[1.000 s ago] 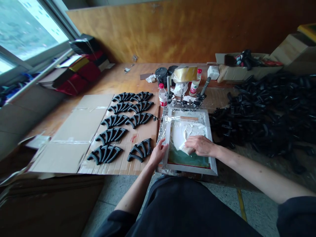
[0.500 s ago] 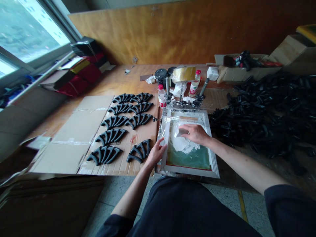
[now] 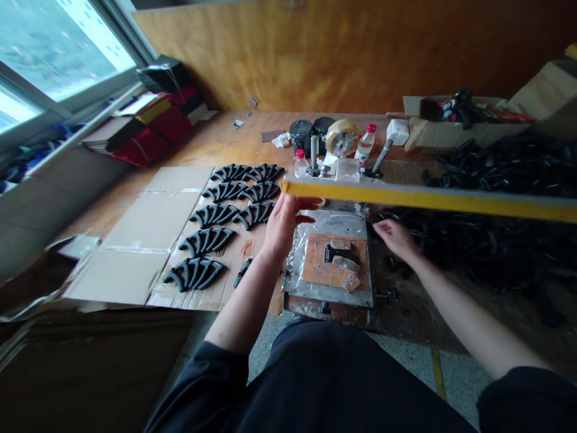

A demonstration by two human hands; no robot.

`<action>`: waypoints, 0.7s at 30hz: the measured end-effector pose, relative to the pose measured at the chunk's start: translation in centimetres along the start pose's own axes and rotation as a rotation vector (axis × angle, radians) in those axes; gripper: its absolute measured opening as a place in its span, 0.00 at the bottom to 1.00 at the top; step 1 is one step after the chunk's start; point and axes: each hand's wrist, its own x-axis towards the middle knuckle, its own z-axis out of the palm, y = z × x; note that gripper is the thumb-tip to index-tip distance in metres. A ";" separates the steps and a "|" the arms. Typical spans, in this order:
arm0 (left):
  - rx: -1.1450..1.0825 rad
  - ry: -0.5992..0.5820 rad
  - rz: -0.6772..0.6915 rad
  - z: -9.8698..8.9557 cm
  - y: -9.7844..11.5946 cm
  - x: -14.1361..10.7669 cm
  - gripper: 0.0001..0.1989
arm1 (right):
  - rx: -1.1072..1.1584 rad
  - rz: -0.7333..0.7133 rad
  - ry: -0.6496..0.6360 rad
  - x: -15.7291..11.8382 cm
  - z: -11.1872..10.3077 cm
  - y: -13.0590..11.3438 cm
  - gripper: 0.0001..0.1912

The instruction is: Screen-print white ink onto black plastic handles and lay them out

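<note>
On your L, rows of blk parts [image 3: 207, 240] lie on cardboard [image 3: 117, 222]. Your L hand [image 3: 282, 224], fingers spread, is at raised frame [image 3: 406, 195]. Ctr, 1 blk piece [image 3: 345, 255] sits on wooden jig [image 3: 314, 266]. Your R hand [image 3: 395, 238], fingers bunched, is nr blk pile [image 3: 489, 249]; can't tell if holding.

Left hand [image 3: 281, 225] at yellow frame edge [image 3: 406, 196]

My dark sleeves [image 3: 211, 367], yellow edge on the frame [image 3: 428, 198] before me, black curved piece [image 3: 345, 254] on orange-brown board [image 3: 317, 266], grey plate [image 3: 333, 221], speckled grey floor [image 3: 460, 376]
</note>
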 end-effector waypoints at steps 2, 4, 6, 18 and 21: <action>-0.037 0.024 0.013 0.6 -0.4 0.5 0.24 | -0.047 -0.137 -0.107 -2.4 3.1 -1.9 0.15; -0.052 0.093 -0.013 0.9 -1.7 -0.6 0.25 | -0.136 -0.212 -0.183 -3.9 4.8 -4.0 0.10; -0.033 0.042 -0.199 1.0 -3.9 -3.2 0.28 | -0.176 -0.160 -0.231 -4.6 5.1 -5.9 0.07; 0.084 0.495 -0.600 -9.7 -11.6 -13.5 0.24 | 0.230 -0.699 -0.339 -6.0 8.8 -20.6 0.04; 0.297 0.606 -0.685 -15.7 -13.1 -15.4 0.23 | 0.219 -0.710 -0.369 -4.0 11.4 -21.4 0.06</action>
